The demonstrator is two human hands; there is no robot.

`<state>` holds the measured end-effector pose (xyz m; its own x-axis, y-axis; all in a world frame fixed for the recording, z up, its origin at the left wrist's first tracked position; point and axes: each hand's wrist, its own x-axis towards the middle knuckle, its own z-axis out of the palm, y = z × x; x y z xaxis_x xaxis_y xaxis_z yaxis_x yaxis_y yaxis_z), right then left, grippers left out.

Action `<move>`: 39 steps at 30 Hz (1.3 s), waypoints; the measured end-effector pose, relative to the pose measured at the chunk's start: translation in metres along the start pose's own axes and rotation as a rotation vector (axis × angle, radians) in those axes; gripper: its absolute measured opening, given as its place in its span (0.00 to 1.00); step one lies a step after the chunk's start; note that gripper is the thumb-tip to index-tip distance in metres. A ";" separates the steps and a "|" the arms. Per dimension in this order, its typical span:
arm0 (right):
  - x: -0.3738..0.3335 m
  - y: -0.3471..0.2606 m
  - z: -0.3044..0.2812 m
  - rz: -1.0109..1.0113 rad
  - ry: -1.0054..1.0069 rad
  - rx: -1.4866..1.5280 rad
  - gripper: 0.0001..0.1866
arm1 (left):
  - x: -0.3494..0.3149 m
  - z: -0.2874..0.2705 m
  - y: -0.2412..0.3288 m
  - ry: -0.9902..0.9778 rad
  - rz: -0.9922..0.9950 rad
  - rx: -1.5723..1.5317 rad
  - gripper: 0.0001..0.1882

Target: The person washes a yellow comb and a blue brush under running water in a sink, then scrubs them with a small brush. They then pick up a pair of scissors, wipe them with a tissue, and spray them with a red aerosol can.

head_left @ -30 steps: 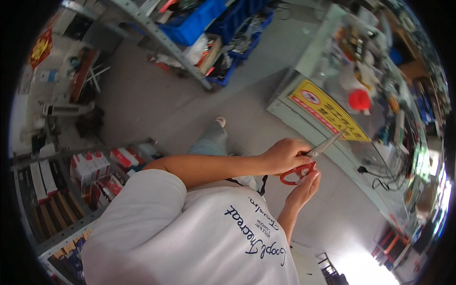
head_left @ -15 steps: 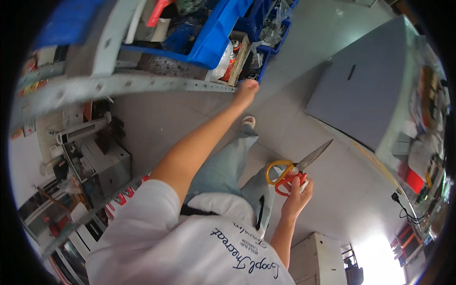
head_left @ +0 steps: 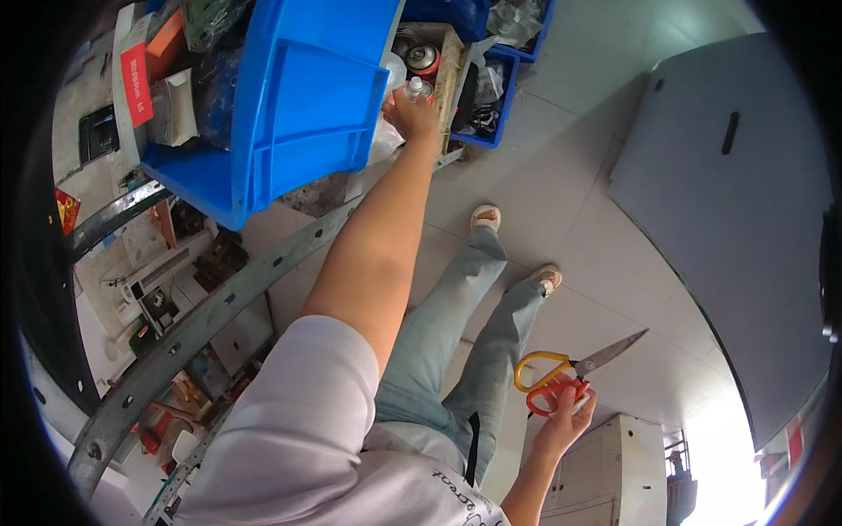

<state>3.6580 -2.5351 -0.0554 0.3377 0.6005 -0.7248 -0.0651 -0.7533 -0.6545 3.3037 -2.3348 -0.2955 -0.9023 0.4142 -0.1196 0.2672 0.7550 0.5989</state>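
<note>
My left hand [head_left: 410,116] reaches up to a wooden crate [head_left: 450,74] on the rack. Its fingers are closed around a small clear bottle [head_left: 416,88] with a pale top, partly hidden by the hand. My right hand [head_left: 566,422] is low on the right, gripping scissors [head_left: 557,373] with one yellow and one red handle loop. The scissor blades [head_left: 614,351] point up and to the right, away from my body. Something small and white shows between the right fingers, too small to name.
A big blue bin [head_left: 316,105] sits on the metal rack, beside spray cans [head_left: 423,58] in the crate. Smaller blue bins [head_left: 487,131] hold bagged parts. A slotted metal rail [head_left: 219,298] crosses under my left arm. On the right stands a large grey panel [head_left: 702,175].
My left hand has gone from beside the rack's edge into the crate and closed on the bottle. The blue bin now looks nearer. My right hand still holds the scissors.
</note>
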 end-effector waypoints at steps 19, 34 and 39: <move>-0.008 0.026 -0.034 0.128 0.092 0.156 0.08 | -0.019 -0.004 -0.008 0.367 -0.174 0.318 0.10; -0.015 0.011 -0.041 0.112 -0.040 0.040 0.06 | -0.039 -0.046 -0.040 0.256 0.357 -0.084 0.10; -0.013 0.016 -0.041 0.120 -0.055 0.041 0.07 | -0.035 -0.038 -0.050 0.259 0.531 0.185 0.14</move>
<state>3.6911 -2.5662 -0.0477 0.2733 0.5210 -0.8086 -0.1404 -0.8100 -0.5694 3.3093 -2.4067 -0.2907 -0.6764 0.6386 0.3670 0.7359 0.5644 0.3740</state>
